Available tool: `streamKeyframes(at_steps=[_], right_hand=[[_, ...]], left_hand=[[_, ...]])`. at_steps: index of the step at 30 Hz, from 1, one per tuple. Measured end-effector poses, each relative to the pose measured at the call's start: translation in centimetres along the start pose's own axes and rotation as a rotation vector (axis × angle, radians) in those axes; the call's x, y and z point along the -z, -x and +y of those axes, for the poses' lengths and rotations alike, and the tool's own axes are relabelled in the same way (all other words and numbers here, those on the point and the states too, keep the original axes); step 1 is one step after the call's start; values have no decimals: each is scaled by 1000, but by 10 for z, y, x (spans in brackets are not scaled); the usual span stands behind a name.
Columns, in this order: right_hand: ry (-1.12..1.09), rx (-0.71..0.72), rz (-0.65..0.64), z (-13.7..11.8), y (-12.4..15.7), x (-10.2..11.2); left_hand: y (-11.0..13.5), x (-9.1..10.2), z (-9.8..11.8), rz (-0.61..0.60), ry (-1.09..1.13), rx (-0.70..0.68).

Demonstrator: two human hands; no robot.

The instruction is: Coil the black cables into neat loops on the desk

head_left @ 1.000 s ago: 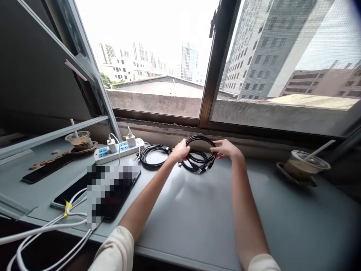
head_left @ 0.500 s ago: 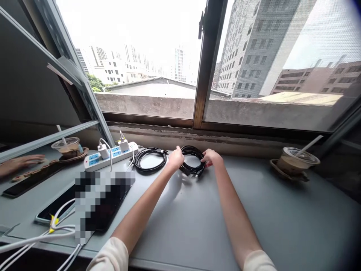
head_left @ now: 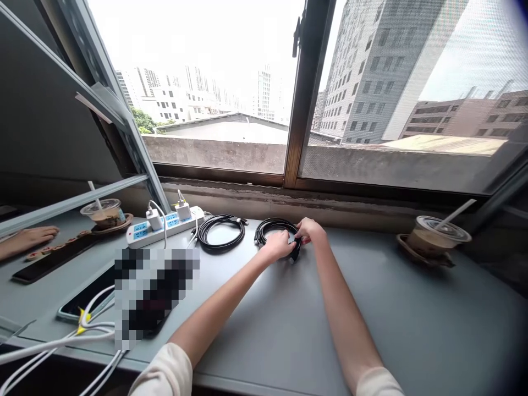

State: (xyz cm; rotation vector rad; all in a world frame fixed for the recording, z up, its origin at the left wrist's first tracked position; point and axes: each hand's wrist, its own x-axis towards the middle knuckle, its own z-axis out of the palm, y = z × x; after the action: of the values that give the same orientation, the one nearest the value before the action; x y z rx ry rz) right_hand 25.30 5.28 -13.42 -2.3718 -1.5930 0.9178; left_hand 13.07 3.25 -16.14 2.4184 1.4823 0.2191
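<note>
A coiled black cable [head_left: 270, 223] lies on the grey table below the window, its plug ends close to my hands. My right hand [head_left: 312, 230] grips the right side of this coil, fingers closed around the strands. Across the coil's front reaches my left hand [head_left: 279, 245], its fingers closed on the cable near the right hand's fingertips; what exactly is pinched there is partly hidden. To the left rests a second black cable coil [head_left: 220, 250], apart from both hands.
A white power strip [head_left: 159, 232] with two chargers stands left of the coils. Nearer me are a phone [head_left: 88, 294], a pixelated dark device and white cords [head_left: 53, 344]. Drink cups [head_left: 433, 239] stand right and far left. Another person's hand [head_left: 35, 237] rests at far left.
My left hand has moved right and nearer, from the coil's left edge to its front beside my right hand. The right hand stays on the coil's right side.
</note>
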Motion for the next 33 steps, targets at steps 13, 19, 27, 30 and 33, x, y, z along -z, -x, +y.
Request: streamKeyframes(at_steps=[13, 19, 27, 30, 33], right_hand=[[116, -35, -38, -7, 2, 1], [172, -31, -40, -11, 6, 4], [210, -52, -71, -15, 12, 6], [202, -58, -89, -14, 13, 7], [196, -65, -89, -12, 14, 8]], left_hand=[[-8, -15, -2, -59, -71, 67], [-11, -11, -5, -116, -72, 82], [-13, -11, -6, -131, -84, 90], [-11, -11, -4, -120, -89, 90], [-8, -11, -2, -76, -98, 92]])
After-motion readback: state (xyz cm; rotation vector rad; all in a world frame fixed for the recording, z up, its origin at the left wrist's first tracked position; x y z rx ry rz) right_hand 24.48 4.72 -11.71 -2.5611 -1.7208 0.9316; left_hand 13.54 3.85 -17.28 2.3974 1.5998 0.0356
